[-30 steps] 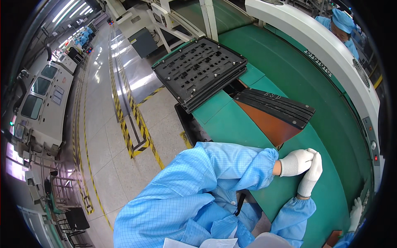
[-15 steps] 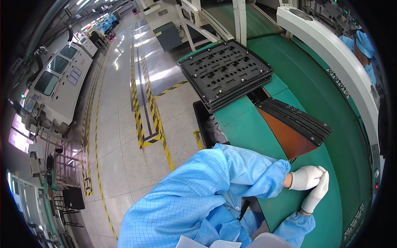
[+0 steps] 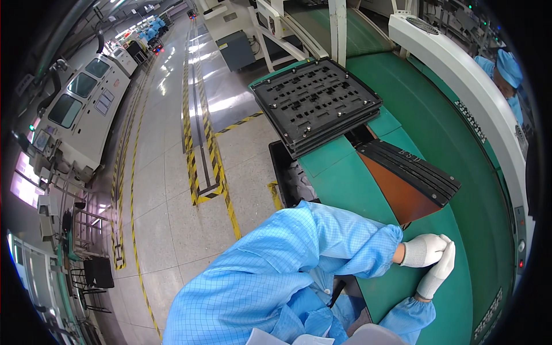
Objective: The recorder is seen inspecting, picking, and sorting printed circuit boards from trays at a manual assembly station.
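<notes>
Both my hands wear white knit gloves and meet over the green work surface [image 3: 339,178] at the lower right. My left hand [image 3: 424,250] has its fingers curled against my right hand [image 3: 439,269]. On the right hand the fingers are pressed together and bent over the left fingertips. Whatever lies between them, if anything, is hidden. Just beyond the hands, a brown panel [image 3: 397,192] leans beside a slanted row of black slats [image 3: 411,169]. Farther off lies a stack of black fixture trays [image 3: 313,98] with slots and metal studs.
A black bin [image 3: 282,172] with grey pieces stands below the table's left edge. Along the right runs a green conveyor belt [image 3: 460,155] under a white arched frame [image 3: 471,75]. Another person [image 3: 506,75] in blue is beyond it. Yellow-black tape [image 3: 207,192] marks the floor at left.
The view has shifted very slightly. My hands keep the same joined pose, and the person beyond the frame has moved their head a little.
</notes>
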`<state>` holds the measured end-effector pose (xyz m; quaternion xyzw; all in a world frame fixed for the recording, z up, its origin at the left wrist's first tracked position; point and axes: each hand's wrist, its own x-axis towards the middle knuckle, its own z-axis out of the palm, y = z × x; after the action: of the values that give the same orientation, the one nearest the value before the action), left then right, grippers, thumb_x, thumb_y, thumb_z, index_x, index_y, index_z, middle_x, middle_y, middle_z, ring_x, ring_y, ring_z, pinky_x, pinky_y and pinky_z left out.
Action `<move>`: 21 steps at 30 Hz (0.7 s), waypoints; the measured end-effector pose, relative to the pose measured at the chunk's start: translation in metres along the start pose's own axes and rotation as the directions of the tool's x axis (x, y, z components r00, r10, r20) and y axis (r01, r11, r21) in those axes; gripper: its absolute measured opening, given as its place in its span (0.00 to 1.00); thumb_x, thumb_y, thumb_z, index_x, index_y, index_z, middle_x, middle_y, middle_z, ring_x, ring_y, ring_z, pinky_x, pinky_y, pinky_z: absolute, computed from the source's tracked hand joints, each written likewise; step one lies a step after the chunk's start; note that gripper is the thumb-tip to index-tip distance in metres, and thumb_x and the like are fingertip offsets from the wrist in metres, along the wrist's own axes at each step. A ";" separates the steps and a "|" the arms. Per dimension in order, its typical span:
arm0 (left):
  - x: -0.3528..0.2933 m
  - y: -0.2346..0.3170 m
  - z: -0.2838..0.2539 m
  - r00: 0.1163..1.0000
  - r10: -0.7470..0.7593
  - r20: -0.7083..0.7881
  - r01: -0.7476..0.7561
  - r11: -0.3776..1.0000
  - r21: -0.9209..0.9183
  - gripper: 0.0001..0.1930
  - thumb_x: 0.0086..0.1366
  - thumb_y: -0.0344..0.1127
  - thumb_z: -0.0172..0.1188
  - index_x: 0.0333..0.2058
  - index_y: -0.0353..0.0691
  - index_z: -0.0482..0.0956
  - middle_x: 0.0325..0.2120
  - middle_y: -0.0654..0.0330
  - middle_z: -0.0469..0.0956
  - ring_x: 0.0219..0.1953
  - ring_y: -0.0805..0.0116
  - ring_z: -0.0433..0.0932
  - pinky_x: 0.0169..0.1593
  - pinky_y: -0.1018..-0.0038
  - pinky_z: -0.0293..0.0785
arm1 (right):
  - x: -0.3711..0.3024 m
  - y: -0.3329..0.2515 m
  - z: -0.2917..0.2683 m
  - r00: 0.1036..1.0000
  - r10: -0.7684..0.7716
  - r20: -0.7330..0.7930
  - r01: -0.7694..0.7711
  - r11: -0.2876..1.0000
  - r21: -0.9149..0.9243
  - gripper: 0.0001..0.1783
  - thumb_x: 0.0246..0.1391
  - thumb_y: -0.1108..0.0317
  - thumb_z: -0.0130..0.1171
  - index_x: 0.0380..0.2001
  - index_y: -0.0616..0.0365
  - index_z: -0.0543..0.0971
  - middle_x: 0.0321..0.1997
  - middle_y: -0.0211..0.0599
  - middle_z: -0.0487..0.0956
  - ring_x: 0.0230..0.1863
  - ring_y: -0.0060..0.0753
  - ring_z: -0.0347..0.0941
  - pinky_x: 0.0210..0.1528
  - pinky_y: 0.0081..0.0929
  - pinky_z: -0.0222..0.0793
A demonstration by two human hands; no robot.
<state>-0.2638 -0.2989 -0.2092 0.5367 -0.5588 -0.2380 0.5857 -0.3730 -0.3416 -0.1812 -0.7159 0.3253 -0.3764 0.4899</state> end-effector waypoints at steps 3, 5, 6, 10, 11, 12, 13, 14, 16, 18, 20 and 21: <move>0.000 0.000 0.000 1.000 -0.002 0.001 0.002 1.000 0.001 0.10 0.68 0.37 0.54 0.32 0.36 0.78 0.27 0.46 0.80 0.33 0.44 0.80 0.40 0.52 0.75 | 0.000 0.001 0.000 1.000 -0.002 -0.003 0.002 1.000 0.000 0.26 0.77 0.58 0.37 0.47 0.70 0.79 0.46 0.43 0.80 0.47 0.35 0.76 0.55 0.31 0.71; 0.000 0.001 0.000 1.000 0.001 -0.001 -0.001 1.000 -0.005 0.10 0.68 0.37 0.54 0.32 0.36 0.78 0.27 0.46 0.80 0.33 0.43 0.80 0.40 0.52 0.75 | 0.000 0.002 0.000 1.000 -0.006 -0.002 0.006 1.000 -0.006 0.26 0.77 0.58 0.37 0.47 0.69 0.79 0.45 0.43 0.80 0.47 0.35 0.76 0.54 0.31 0.71; 0.000 0.002 -0.001 1.000 0.002 -0.003 -0.002 1.000 -0.011 0.10 0.68 0.37 0.54 0.32 0.36 0.78 0.28 0.46 0.80 0.33 0.43 0.80 0.40 0.52 0.75 | 0.001 0.002 0.000 1.000 -0.010 0.001 0.010 1.000 -0.010 0.26 0.77 0.58 0.37 0.47 0.69 0.79 0.45 0.43 0.80 0.47 0.35 0.76 0.54 0.31 0.71; 0.000 0.003 -0.002 1.000 0.019 -0.003 -0.019 1.000 -0.019 0.10 0.68 0.37 0.54 0.32 0.36 0.78 0.28 0.46 0.81 0.33 0.43 0.80 0.40 0.52 0.75 | 0.001 0.000 0.000 0.999 -0.040 0.000 0.040 0.998 -0.055 0.26 0.77 0.59 0.37 0.46 0.69 0.79 0.45 0.43 0.80 0.47 0.35 0.76 0.54 0.31 0.71; 0.000 0.003 -0.002 1.000 0.007 0.005 -0.007 1.000 -0.009 0.10 0.68 0.37 0.54 0.32 0.36 0.78 0.28 0.46 0.81 0.33 0.44 0.80 0.39 0.52 0.75 | 0.000 0.000 0.000 0.999 -0.041 0.001 0.041 0.998 -0.055 0.26 0.77 0.59 0.37 0.46 0.69 0.79 0.45 0.43 0.81 0.47 0.35 0.76 0.54 0.31 0.71; -0.001 0.003 -0.002 1.000 0.007 0.004 -0.007 1.000 -0.009 0.10 0.68 0.37 0.54 0.32 0.36 0.78 0.28 0.46 0.81 0.33 0.44 0.80 0.39 0.52 0.75 | 0.000 -0.001 0.000 0.999 -0.042 0.002 0.042 0.998 -0.054 0.26 0.77 0.59 0.37 0.46 0.69 0.79 0.45 0.43 0.81 0.47 0.35 0.76 0.54 0.31 0.71; 0.000 0.003 -0.002 1.000 0.018 -0.003 -0.018 1.000 -0.016 0.10 0.68 0.37 0.54 0.32 0.36 0.78 0.28 0.46 0.81 0.33 0.44 0.80 0.39 0.52 0.75 | 0.000 -0.001 0.000 0.999 -0.053 0.008 0.054 0.997 -0.048 0.25 0.77 0.59 0.37 0.46 0.69 0.79 0.44 0.43 0.81 0.47 0.35 0.76 0.54 0.31 0.71; 0.000 0.002 -0.002 1.000 0.013 -0.002 -0.013 1.000 -0.006 0.10 0.68 0.36 0.54 0.32 0.36 0.78 0.27 0.46 0.80 0.33 0.44 0.80 0.39 0.52 0.74 | 0.000 -0.001 0.001 0.999 -0.038 -0.001 0.038 0.998 -0.047 0.25 0.77 0.59 0.37 0.46 0.70 0.79 0.45 0.43 0.81 0.47 0.35 0.76 0.54 0.31 0.71; 0.000 0.001 0.000 1.000 0.023 -0.012 -0.023 1.000 -0.005 0.10 0.68 0.36 0.54 0.31 0.36 0.78 0.27 0.47 0.80 0.33 0.44 0.80 0.38 0.52 0.74 | 0.000 -0.001 0.001 0.999 -0.032 -0.003 0.032 0.999 -0.036 0.25 0.77 0.59 0.37 0.46 0.70 0.79 0.45 0.43 0.81 0.47 0.35 0.76 0.54 0.31 0.71; 0.000 0.000 0.001 1.000 0.008 -0.007 -0.008 1.000 -0.003 0.10 0.68 0.37 0.54 0.31 0.36 0.78 0.27 0.47 0.80 0.32 0.44 0.80 0.38 0.52 0.74 | 0.000 0.000 0.001 1.000 -0.019 -0.007 0.018 0.999 -0.033 0.25 0.77 0.59 0.37 0.46 0.70 0.79 0.45 0.43 0.80 0.47 0.35 0.76 0.55 0.31 0.70; 0.000 -0.001 0.001 1.000 -0.003 0.001 0.003 1.000 -0.003 0.11 0.68 0.37 0.54 0.30 0.36 0.77 0.26 0.47 0.80 0.32 0.44 0.80 0.38 0.52 0.74 | 0.001 0.002 0.000 1.000 -0.015 -0.004 0.015 1.000 -0.022 0.25 0.77 0.59 0.37 0.46 0.70 0.79 0.45 0.43 0.80 0.47 0.35 0.76 0.55 0.31 0.70; 0.001 -0.001 0.001 1.000 -0.008 0.007 0.008 1.000 -0.003 0.11 0.68 0.37 0.54 0.30 0.36 0.77 0.26 0.47 0.80 0.32 0.44 0.80 0.38 0.52 0.74 | 0.001 0.002 0.000 1.000 -0.015 -0.003 0.015 1.000 -0.015 0.25 0.77 0.59 0.37 0.47 0.70 0.79 0.45 0.43 0.80 0.47 0.35 0.76 0.55 0.32 0.70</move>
<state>-0.2642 -0.3001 -0.2100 0.5372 -0.5583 -0.2432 0.5835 -0.3729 -0.3433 -0.1832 -0.7214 0.3234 -0.3787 0.4812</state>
